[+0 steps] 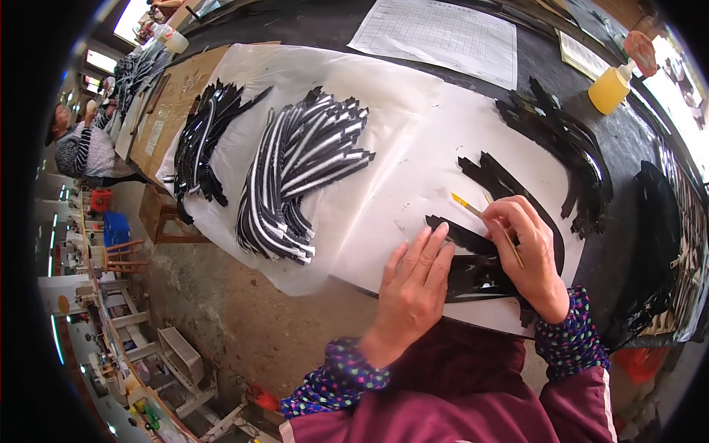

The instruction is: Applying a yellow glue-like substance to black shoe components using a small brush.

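- Covering mid-frame, white paper [413, 140] was spread on the dark table [628, 148].
- Black strips [473, 244] at lower right were pinned by the flat, spread-fingered left hand [413, 288].
- A thin brush [487, 221] was pinched in the right hand [528, 251].

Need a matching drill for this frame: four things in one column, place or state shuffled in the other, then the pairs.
Things:
1. brush
2. left hand
3. yellow bottle
4. striped pile

Place or state:
A. far right, on the dark table
B. flat on the white sheet, beside a black strip
C. middle of the white sheet, fanned out
D. pinched in the right hand

Pairs: 1-D, 2-B, 3-A, 4-C
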A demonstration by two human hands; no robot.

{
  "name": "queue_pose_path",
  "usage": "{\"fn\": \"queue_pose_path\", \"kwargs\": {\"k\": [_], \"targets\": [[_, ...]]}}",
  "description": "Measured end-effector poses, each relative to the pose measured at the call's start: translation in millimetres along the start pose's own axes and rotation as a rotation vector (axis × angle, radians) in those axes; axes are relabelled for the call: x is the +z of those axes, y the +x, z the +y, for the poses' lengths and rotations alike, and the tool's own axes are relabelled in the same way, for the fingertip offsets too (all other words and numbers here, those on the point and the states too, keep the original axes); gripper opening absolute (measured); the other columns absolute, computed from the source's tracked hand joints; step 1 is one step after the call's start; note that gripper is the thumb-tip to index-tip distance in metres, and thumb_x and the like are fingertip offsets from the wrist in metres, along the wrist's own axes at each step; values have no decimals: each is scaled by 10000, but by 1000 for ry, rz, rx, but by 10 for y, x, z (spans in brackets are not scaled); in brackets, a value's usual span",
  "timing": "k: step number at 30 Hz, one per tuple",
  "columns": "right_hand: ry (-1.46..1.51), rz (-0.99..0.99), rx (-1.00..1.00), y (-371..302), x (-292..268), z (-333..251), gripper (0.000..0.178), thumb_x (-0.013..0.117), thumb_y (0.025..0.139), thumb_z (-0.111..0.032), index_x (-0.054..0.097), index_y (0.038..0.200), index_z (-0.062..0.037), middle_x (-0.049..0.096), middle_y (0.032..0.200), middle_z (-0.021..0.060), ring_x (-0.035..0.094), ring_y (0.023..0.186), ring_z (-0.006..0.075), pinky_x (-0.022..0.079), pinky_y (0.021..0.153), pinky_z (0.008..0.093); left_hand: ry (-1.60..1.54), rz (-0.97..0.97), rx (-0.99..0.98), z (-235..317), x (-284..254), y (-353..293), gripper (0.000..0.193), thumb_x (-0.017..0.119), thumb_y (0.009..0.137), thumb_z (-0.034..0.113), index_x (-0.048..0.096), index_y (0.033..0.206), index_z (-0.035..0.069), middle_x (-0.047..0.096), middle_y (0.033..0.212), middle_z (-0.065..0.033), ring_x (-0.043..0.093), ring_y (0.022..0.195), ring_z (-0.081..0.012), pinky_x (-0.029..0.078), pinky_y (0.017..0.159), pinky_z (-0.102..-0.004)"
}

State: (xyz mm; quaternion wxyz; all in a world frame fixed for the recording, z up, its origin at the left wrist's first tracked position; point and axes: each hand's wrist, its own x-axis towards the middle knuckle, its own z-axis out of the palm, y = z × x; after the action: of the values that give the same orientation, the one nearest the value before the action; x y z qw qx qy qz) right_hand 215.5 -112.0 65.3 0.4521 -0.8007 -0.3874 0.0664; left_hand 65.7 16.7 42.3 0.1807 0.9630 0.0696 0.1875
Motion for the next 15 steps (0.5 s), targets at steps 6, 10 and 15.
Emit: {"fn": "queue_pose_path", "kwargs": {"k": [6,10,15], "targets": [[-123,-33,-124,17,-11,56,235,615,897,82,582,1100,-32,581,1018,140,642,793,329,533,658,397,-219,164,3,-69,-4,169,278,719,811,-71,658,1070,8,686,1143,-115,657,1078,-299,504,928,-389],[-190,-8,-189,21,18,102,277,613,869,112,574,1106,-24,563,1027,141,635,814,329,535,674,396,-253,216,41,-65,-65,146,286,735,755,-123,671,993,22,704,1018,-93,673,991,-278,516,880,-377],[-187,30,-210,21,11,102,321,605,834,144,560,1118,3,537,1040,156,617,849,334,535,703,394,-262,293,43,14,-93,51,276,752,776,-106,666,1003,23,707,1005,-91,674,981,-272,515,863,-364]]}}
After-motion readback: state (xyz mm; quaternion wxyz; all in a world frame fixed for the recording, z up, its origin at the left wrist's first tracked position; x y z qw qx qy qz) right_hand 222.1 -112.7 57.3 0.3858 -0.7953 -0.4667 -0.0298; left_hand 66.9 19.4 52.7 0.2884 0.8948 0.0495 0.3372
